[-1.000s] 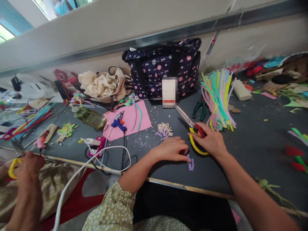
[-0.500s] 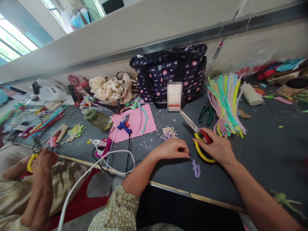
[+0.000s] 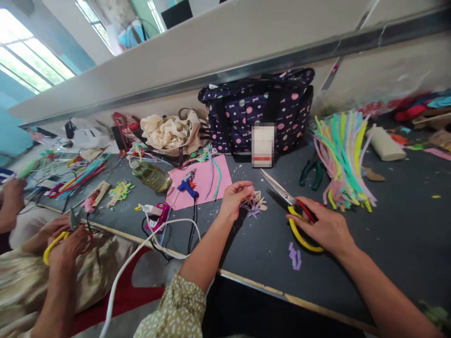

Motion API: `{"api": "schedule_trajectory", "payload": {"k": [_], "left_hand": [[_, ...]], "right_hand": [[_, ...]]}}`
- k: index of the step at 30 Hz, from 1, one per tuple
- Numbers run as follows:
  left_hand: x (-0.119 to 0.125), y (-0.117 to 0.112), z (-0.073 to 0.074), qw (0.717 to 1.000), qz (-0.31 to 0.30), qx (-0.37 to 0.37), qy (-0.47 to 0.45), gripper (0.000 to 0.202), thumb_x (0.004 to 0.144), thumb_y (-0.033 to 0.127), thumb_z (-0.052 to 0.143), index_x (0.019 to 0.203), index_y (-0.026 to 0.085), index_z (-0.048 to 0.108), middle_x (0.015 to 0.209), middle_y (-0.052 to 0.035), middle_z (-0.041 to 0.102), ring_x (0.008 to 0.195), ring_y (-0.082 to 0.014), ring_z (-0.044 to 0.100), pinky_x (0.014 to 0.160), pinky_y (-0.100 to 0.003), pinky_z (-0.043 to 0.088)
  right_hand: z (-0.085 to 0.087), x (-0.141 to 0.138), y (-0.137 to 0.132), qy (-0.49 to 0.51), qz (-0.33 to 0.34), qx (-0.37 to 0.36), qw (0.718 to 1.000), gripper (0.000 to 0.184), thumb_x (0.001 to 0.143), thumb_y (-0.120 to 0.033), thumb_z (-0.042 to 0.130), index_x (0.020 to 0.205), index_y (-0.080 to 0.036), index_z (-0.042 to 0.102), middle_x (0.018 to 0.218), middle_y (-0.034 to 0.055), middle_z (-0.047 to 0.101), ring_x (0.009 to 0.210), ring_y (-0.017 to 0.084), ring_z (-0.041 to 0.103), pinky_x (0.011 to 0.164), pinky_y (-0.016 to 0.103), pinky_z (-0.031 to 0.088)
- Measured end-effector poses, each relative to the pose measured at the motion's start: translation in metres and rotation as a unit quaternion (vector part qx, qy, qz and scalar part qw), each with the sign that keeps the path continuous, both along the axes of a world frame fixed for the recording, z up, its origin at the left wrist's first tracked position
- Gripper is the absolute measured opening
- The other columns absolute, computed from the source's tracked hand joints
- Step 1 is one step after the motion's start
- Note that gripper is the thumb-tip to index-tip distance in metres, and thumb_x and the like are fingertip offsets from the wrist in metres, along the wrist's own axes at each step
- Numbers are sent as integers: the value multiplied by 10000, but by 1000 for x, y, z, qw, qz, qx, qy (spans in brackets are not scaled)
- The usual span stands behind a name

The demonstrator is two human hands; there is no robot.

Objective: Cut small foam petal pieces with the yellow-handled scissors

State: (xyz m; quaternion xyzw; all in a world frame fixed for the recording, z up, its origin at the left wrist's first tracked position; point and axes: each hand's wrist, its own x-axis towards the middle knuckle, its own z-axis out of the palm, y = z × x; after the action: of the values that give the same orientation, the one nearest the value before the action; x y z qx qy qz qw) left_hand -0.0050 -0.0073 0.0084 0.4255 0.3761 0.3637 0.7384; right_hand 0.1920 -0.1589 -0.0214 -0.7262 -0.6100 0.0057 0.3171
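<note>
My right hand [image 3: 327, 223] grips a pair of scissors [image 3: 279, 185] with yellow and red handles; the blades point away toward the back of the table and look closed. My left hand [image 3: 235, 201] is beside a small pile of purple and beige cut pieces [image 3: 259, 206], thumb and fingertips pressed together. Whatever may be between those fingertips is too small to make out. Nearer the table's front edge lie several purple strips [image 3: 295, 257], below the scissors.
Behind stands a dark patterned bag [image 3: 236, 112]. Right of the scissors are green-handled pliers [image 3: 312, 174] and a bundle of coloured fuzzy stems [image 3: 345, 159]. To the left are a blue glue gun [image 3: 188, 183], a bottle [image 3: 151, 176] and a white cable [image 3: 121, 277]. A co-worker's hands [image 3: 68, 239] hold scissors.
My left hand has moved away from me and to the left, up to the pile of cut pieces. My right hand still holds the scissors. The whole view has shifted slightly.
</note>
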Motion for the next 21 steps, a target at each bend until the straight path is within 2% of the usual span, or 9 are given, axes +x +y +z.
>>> {"api": "schedule_trajectory", "payload": {"k": [10, 21], "left_hand": [[1, 0, 3, 998, 49, -15, -29, 407, 555, 312, 794, 895, 147, 646, 765, -29, 647, 718, -142, 642, 648, -258, 501], [1, 2, 1, 996, 80, 0, -37, 353, 554, 299, 789, 851, 162, 656, 731, 3, 636, 634, -95, 603, 665, -261, 499]], "right_hand": [[-3, -3, -1, -15, 81, 11, 997, 454, 764, -490, 591, 1139, -233, 577, 622, -35, 582, 545, 119, 557, 556, 239, 412], [-8, -5, -2, -30, 101, 8, 994, 478, 769, -496, 582, 1169, -235, 576, 616, -23, 589, 543, 128, 559, 575, 247, 415]]}}
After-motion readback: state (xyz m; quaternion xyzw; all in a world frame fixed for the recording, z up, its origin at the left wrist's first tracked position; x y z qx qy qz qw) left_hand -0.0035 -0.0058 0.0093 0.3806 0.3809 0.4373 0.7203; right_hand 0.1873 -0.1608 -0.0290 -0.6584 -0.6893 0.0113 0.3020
